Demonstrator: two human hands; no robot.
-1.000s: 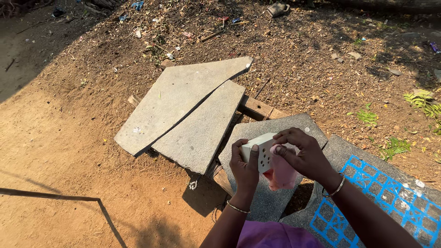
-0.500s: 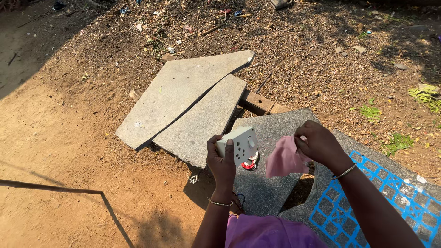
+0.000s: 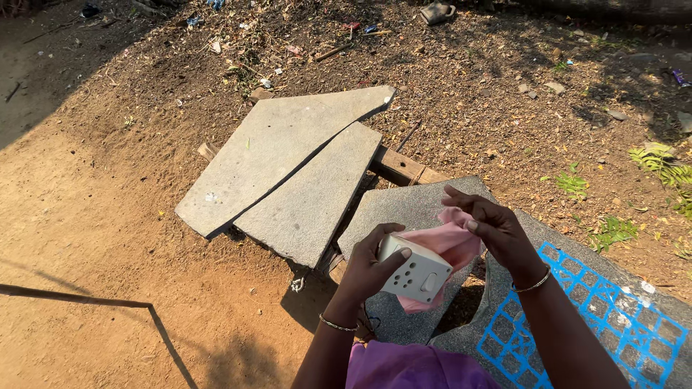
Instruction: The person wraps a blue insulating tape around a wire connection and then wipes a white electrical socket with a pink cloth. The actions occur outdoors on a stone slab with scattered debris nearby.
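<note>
1. Left hand (image 3: 371,268): fingers grip a smooth, boxy white switch box (image 3: 416,272) with socket holes, above the near edge of a rough grey stone slab (image 3: 404,209).
2. Right hand (image 3: 497,232): fingers pinch a soft pink cloth (image 3: 447,245), partly hidden behind the box.
3. The cloth, earlier bunched, now spreads wider.

A small white box-shaped electrical block (image 3: 418,274) sits tilted in mid-air near the bottom middle of the scene, above the grey stone. Its upper face shows a cluster of small round holes and one oblong rocker piece toward its right end; the corners are rounded. Just behind and under it, touching it, is a pink cloth (image 3: 450,241), soft and crumpled, bunched up at its far right end and hanging loosely down below the block's near edge.
</note>
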